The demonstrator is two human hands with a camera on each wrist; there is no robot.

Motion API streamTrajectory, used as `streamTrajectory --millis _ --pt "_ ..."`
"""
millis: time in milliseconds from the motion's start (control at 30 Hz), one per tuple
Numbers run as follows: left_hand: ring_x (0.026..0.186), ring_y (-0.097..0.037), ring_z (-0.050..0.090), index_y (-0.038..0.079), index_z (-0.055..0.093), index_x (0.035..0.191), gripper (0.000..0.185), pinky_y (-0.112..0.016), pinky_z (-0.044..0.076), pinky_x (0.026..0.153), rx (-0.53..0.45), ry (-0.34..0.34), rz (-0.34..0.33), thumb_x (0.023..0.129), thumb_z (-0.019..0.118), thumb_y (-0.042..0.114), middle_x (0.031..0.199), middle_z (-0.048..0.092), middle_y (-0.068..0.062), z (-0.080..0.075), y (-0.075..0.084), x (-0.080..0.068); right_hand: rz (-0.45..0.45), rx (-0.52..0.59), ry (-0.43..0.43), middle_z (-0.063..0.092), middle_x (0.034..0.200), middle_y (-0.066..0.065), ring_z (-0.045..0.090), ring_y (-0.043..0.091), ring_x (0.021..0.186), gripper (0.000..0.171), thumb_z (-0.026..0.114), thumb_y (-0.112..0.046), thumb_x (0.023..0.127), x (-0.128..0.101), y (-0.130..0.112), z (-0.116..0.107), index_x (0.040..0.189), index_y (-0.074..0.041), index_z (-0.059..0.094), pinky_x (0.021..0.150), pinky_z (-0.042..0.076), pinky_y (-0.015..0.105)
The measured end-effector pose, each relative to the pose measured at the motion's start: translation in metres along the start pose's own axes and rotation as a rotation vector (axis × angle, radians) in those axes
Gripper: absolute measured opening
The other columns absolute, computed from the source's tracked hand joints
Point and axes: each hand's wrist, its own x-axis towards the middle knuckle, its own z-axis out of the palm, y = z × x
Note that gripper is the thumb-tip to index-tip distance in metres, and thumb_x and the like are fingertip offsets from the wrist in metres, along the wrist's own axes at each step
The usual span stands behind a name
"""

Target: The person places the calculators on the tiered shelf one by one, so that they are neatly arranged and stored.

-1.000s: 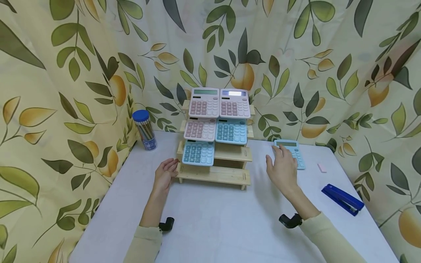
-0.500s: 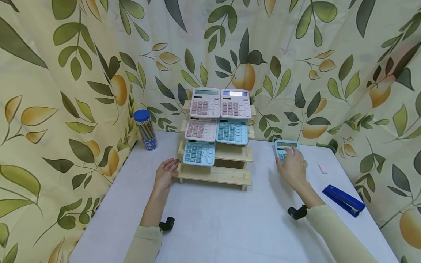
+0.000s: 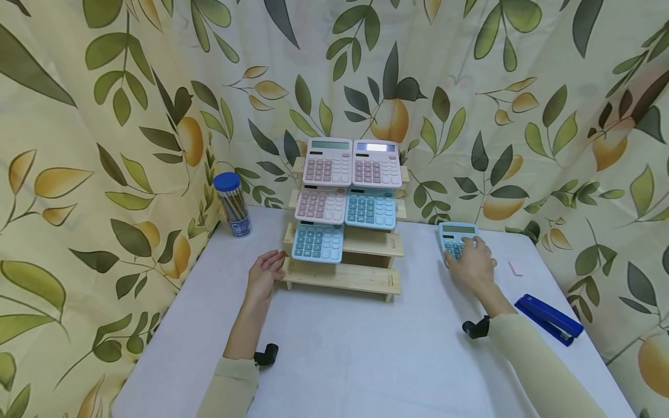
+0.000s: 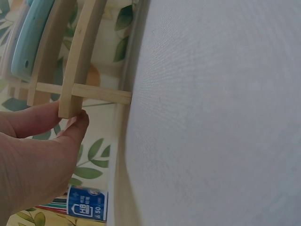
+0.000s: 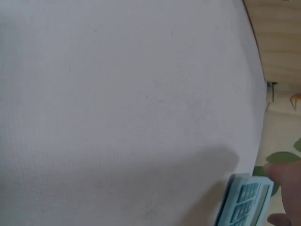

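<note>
At the left end of the wooden tiered rack (image 3: 342, 277), my left hand (image 3: 265, 273) pinches the lowest board (image 4: 81, 56) between thumb and fingers. My right hand (image 3: 473, 264) is over a blue calculator (image 3: 459, 232) on the table, its thumb by the left edge and its fingers over the keys. The palm hides the calculator's lower right part. In the right wrist view, fingertips (image 5: 282, 172) appear just beyond the display end. The rack bears pink calculators (image 3: 328, 159) on its upper tiers and blue calculators (image 3: 371, 206) lower down.
A blue-lidded tub of pencils (image 3: 232, 206) stands left of the rack. To the right lie a small pink eraser (image 3: 515, 268) and a blue stapler (image 3: 549, 319). A patterned curtain (image 3: 449, 75) surrounds the back and sides of the white table (image 3: 355, 354).
My right hand has moved right from the calculator's upper left corner and then slightly down, uncovering its display. The left hand keeps its place at the rack.
</note>
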Motion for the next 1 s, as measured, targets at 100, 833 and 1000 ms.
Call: streamTrajectory --millis 100,833,1000 --pt "0.146 -0.037 0.045 -0.008 0.036 0.151 0.069 -0.037 0.044 0.117 -0.001 0.005 0.004 0.086 0.046 -0.028 0.153 0.046 -0.029 0.0 0.0 0.0 0.013 0.004 -0.046 0.016 0.159 0.042 0.027 0.065 0.138 0.086 0.067 -0.044 0.096 0.004 0.005 0.003 0.154 0.009 0.033 0.107 0.03 0.082" --pt "0.145 -0.04 0.045 -0.011 0.036 0.15 0.067 -0.039 0.043 0.118 0.001 0.0 0.032 0.086 0.046 -0.029 0.153 0.046 -0.031 -0.002 -0.002 0.001 0.108 0.033 -0.127 0.011 0.159 0.042 0.033 0.067 0.132 0.104 0.072 -0.05 0.091 0.017 0.016 0.015 0.16 0.006 0.019 0.107 0.037 0.077" --pt "0.146 -0.04 0.044 -0.012 0.035 0.15 0.067 -0.04 0.041 0.119 0.006 -0.005 0.035 0.086 0.045 -0.029 0.153 0.046 -0.032 -0.002 -0.002 0.001 0.113 0.086 -0.088 0.013 0.16 0.04 0.034 0.065 0.132 0.105 0.075 -0.045 0.089 0.014 0.014 0.014 0.162 0.005 0.018 0.108 0.037 0.076"
